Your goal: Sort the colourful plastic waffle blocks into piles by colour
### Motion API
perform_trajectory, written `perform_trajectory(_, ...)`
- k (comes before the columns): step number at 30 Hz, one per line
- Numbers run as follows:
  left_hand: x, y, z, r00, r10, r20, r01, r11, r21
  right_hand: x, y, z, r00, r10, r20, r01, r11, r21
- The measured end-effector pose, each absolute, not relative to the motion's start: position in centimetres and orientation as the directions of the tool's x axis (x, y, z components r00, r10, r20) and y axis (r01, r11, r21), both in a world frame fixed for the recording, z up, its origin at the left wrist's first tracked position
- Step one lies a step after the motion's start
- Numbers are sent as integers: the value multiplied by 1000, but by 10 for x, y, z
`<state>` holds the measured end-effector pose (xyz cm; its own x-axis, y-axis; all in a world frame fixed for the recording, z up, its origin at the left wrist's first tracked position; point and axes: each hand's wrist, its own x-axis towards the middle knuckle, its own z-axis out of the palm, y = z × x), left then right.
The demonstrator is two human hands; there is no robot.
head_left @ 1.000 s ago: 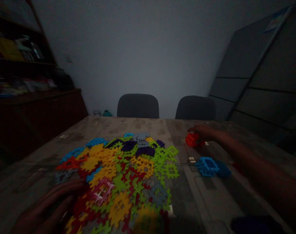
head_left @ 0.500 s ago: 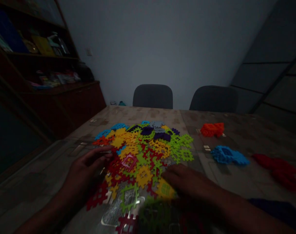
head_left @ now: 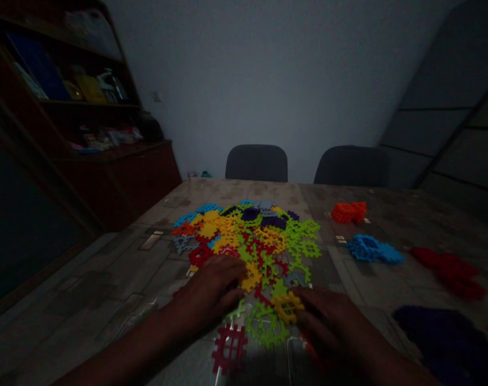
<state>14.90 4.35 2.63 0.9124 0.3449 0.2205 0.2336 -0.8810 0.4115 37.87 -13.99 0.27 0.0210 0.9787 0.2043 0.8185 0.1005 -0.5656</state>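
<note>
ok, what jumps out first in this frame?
The mixed pile of bright tiles mid-table, with the left hand and right hand resting on its near edge. Right of it lie single-colour heaps: orange heap, blue heap, red heap.

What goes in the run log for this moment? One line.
left hand: on mixed-colour plastic interlocking tile pile | right hand: touching yellow tile | grip: unclear

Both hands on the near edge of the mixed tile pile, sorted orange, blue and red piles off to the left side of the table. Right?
Not quite. The head view shows the small orange pile, blue pile and red pile on the right side of the patterned table. Left hand and right hand do rest on the multicoloured plastic tile pile.
</note>
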Motion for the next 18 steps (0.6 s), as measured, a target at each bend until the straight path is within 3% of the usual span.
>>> perform_trajectory(5,176,27,24,890,441,118,407,-884,229,376,-180,-27,113,985,128,757,-2,-654)
perform_trajectory(13,174,35,19,908,406,100,374,-895,243,371,-200,-25,-29,974,226,808,156,-568)
perform_trajectory(18,170,30,21,928,335,163,290,-924,249,366,-192,-36,-153,962,225,875,237,-421)
